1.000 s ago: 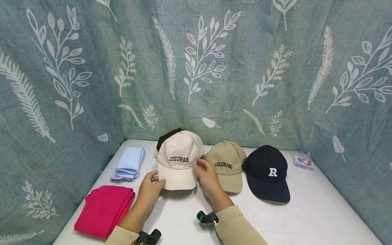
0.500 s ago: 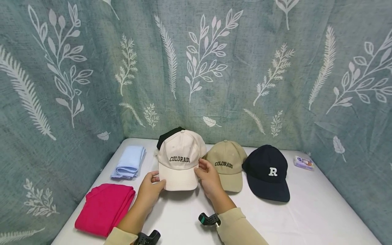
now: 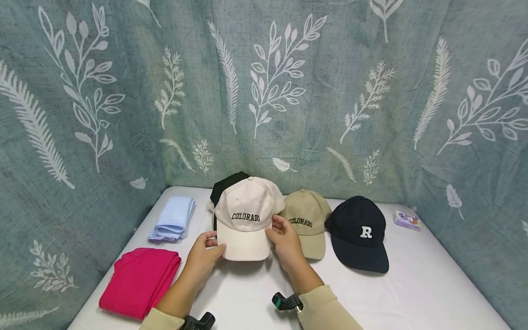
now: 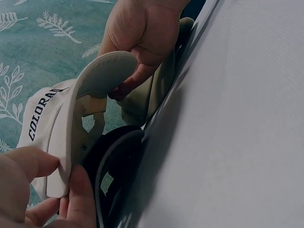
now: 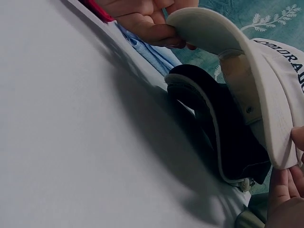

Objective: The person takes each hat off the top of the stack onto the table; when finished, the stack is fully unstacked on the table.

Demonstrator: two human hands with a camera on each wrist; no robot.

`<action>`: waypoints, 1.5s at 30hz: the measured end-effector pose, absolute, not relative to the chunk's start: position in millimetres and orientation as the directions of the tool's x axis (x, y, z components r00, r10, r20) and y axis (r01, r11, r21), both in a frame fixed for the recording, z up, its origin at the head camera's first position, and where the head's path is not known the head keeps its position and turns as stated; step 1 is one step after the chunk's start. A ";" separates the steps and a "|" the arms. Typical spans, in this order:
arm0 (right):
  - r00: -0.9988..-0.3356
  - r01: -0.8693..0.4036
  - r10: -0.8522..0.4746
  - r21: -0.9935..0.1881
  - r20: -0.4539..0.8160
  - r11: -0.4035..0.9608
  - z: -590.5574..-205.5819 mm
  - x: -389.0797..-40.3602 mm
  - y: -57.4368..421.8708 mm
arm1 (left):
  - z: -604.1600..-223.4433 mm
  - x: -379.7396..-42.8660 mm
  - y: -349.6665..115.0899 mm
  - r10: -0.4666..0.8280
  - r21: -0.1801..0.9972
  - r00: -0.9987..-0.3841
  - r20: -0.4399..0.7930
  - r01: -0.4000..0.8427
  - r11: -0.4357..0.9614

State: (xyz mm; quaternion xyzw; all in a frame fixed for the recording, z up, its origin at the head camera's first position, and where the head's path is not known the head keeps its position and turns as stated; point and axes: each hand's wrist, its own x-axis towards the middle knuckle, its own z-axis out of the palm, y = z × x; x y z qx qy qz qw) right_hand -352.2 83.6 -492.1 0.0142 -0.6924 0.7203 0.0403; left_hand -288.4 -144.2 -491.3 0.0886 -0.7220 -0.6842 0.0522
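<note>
A cream baseball cap [image 3: 249, 201] lettered COLORADO faces me, raised off the table in both hands. My left hand [image 3: 202, 259] pinches one side edge of its brim between thumb and fingers, and my right hand [image 3: 287, 243] pinches the opposite side. Close behind it stands a black cap [image 3: 224, 188], mostly hidden in the head view. Both wrist views look under the cream brim and show the black cap [image 5: 232, 133] low at the table surface. A tan COLORADO cap [image 3: 305, 206] sits just right of the cream one, partly overlapped by it.
Right of the tan cap lies a navy cap [image 3: 356, 220] with a white R. A small purple packet [image 3: 407, 220] is at the far right. On the left are a folded light blue cloth [image 3: 172, 217] and a folded pink cloth [image 3: 142, 279]. A patterned curtain [image 3: 313, 137] surrounds the white table [image 3: 420, 284].
Both hands have shifted the cream cap a little to the right and toward me. It now covers more of the tan cap, and more of the black cap shows.
</note>
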 end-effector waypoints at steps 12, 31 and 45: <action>-0.990 -0.118 0.072 -0.993 0.118 -0.004 -488.4 -338.9 96.8 | -490.5 -281.8 -135.1 -0.156 0.996 -0.986 -0.061 -0.070 0.056; -0.990 -0.128 0.064 -0.992 0.128 0.011 -481.9 -322.3 131.6 | -502.9 -275.6 -116.6 -0.021 0.996 -0.996 -0.083 -0.083 -0.029; -0.985 -0.118 0.124 -0.992 0.121 0.036 -481.6 -310.8 159.1 | -500.5 -263.8 -97.6 0.077 0.997 -0.994 -0.078 -0.078 -0.001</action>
